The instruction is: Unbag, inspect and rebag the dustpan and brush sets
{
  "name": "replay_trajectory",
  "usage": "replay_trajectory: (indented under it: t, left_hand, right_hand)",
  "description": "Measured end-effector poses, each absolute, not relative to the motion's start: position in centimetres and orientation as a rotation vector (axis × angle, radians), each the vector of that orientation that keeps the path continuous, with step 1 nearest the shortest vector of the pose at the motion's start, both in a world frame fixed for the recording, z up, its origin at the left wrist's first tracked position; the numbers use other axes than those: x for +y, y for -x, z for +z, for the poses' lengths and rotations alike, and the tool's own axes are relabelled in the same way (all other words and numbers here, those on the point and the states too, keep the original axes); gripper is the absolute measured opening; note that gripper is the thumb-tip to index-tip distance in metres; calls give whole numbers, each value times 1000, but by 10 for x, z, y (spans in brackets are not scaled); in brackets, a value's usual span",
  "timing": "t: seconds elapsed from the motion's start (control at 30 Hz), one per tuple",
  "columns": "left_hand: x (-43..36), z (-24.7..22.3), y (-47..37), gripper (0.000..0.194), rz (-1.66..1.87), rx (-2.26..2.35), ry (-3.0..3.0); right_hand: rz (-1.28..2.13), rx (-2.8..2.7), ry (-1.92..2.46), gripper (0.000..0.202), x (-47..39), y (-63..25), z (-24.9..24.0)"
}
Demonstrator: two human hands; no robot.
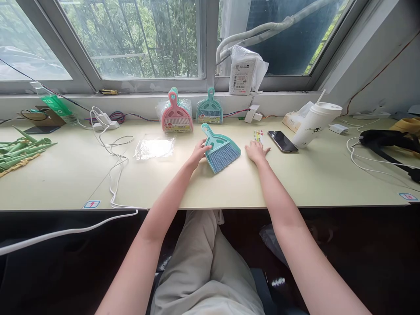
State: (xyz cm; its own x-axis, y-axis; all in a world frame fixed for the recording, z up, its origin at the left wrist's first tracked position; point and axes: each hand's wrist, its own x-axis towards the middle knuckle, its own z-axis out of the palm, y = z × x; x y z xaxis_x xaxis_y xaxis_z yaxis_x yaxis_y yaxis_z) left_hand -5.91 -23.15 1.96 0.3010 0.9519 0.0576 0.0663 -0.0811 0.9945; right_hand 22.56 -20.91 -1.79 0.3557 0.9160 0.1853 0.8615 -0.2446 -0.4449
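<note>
A mint-green mini dustpan with a blue-bristled brush (223, 156) nested in it sits tilted on the table in front of me. My left hand (198, 153) grips its left edge near the handle, thumb on top. To the right, my right hand (257, 152) rests on the tabletop with its fingers apart, fingertips at the lower edge of a small colourful label card (258, 135). Left of the dustpan lies a clear plastic bag (155, 148). Against the wall stand packaged pink dustpan sets (177, 114) and packaged green ones (210, 109).
A phone (282, 141), a white cup with a straw (316, 124) and a tissue pack (297, 118) stand at the right. White cables (113, 175) run down the left side over the front edge. Green woven-looking leaves (24, 148) lie far left; a black strap (390, 148) far right.
</note>
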Motion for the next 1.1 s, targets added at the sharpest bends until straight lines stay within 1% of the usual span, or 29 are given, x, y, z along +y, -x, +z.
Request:
replay_trajectory:
  t: [0.07,0.13,0.2,0.33,0.43,0.5,0.57,0.63,0.7,0.8,0.87,1.0,1.1]
  left_hand:
    - [-228,19,61,63,1049,1031,-1358]
    - [-225,19,63,62,1110,1070,-1261]
    - [-223,19,65,56,1156,1091,-1186]
    - [-219,17,70,44,1211,1062,-1081]
    - [-215,14,75,39,1251,1069,-993]
    - [-212,12,78,33,1271,1078,-945]
    - [-209,10,81,27,1290,1080,-912]
    - [-206,9,83,23,1306,1083,-886]
    - [-204,8,83,21,1315,1090,-860]
    - [-203,7,83,20,1319,1094,-831]
    - [-203,7,84,21,1319,1094,-828]
    - [-204,8,84,21,1319,1111,-821]
    - [-206,11,84,20,1314,1119,-803]
  right_hand:
    - [145,-1674,2041,36,-211,-220,-13]
    - [201,-1778,1916,32,-214,-212,-8]
    - [213,-1835,1859,31,-216,-205,-4]
    - [96,-1952,1851,31,-220,-197,-5]
    - [136,-2019,1842,35,-222,-198,-7]
    - [95,-1950,1897,39,-222,-200,-5]
    - [58,-1823,1980,38,-222,-202,-3]
    - [104,-1772,2040,38,-222,-201,-1]
    - [174,-1833,2060,42,-223,-198,0]
    - [194,-1863,2082,38,-225,-195,0]
    - [210,-1744,2123,35,-224,-197,0]
    - [257,-1497,2176,42,-221,-211,0]
    - [270,-1460,2214,31,-220,-219,2]
